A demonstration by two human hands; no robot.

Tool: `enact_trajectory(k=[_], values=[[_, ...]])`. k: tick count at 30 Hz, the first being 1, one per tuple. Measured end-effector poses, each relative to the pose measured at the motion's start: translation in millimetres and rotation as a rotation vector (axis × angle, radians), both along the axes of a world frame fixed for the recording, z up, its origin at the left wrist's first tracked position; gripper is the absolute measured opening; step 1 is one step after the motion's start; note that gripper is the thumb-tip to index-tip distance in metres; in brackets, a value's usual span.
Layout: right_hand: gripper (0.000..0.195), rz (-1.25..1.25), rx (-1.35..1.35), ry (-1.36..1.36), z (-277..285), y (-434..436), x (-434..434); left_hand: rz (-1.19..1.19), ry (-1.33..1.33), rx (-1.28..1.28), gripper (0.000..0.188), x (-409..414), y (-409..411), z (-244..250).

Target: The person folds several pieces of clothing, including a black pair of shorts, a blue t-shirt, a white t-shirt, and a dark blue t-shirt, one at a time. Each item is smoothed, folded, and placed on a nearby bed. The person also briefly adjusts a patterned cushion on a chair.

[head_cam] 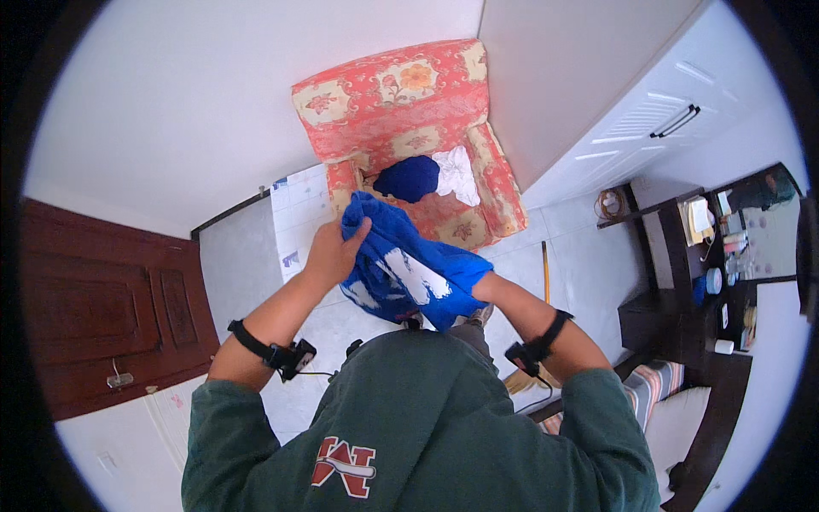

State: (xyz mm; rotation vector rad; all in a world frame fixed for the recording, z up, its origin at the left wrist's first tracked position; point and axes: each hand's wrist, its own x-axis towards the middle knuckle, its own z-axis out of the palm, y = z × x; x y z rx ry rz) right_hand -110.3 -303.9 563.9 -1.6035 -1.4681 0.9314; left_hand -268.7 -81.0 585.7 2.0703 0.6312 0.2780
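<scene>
A bright blue cloth garment (pixel 409 269) with white print hangs in front of me, between my hands. My left hand (pixel 334 251) grips its upper left edge, thumb on top. At the garment's right side, my right hand (pixel 485 286) is mostly hidden by the fabric, with only the wrist side showing, so its fingers cannot be seen. Beyond the garment, a dark blue cloth (pixel 409 179) lies crumpled on the seat of a red floral armchair (pixel 409 121). A crumpled white cloth (pixel 457 174) lies beside it, against the right armrest.
Left are a brown wooden door (pixel 115 307) and a white patterned panel (pixel 301 214) beside the armchair. A yellow stick (pixel 546 272) stands near straw bristles (pixel 524 380) at right. Farther right are a white cabinet (pixel 640 128) and a dark desk (pixel 652 320) holding small items.
</scene>
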Motion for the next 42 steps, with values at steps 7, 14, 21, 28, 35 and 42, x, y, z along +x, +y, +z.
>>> enact_trajectory(k=[7, 14, 21, 28, 35, 42], values=[[0.037, -0.472, -0.017, 0.799, 28.9, -86.5, 37.9, 0.043, 0.061, 0.136, 0.039, -1.2, 25.0, 8.5], [0.028, -1.051, 0.207, 0.712, 21.4, -162.2, 128.4, -0.088, 0.01, 0.043, 0.055, 13.7, 11.8, 44.2], [0.076, -0.72, 0.197, -0.502, 50.4, -65.6, 67.1, -0.317, -0.037, -0.041, 0.056, 41.7, -30.6, 76.5], [0.034, -0.389, 0.295, -0.185, 52.6, 11.7, 4.4, -0.418, 0.102, -0.006, 0.051, 30.8, -32.6, 103.8], [0.035, -0.693, 0.23, 0.242, 56.6, -54.8, 60.6, -0.406, 0.198, 0.293, 0.073, -24.6, 15.1, 120.7], [0.036, -0.807, 0.283, -0.133, 100.2, -106.1, 90.0, -0.22, 0.177, 0.461, 0.04, -65.4, 73.0, 93.5]])
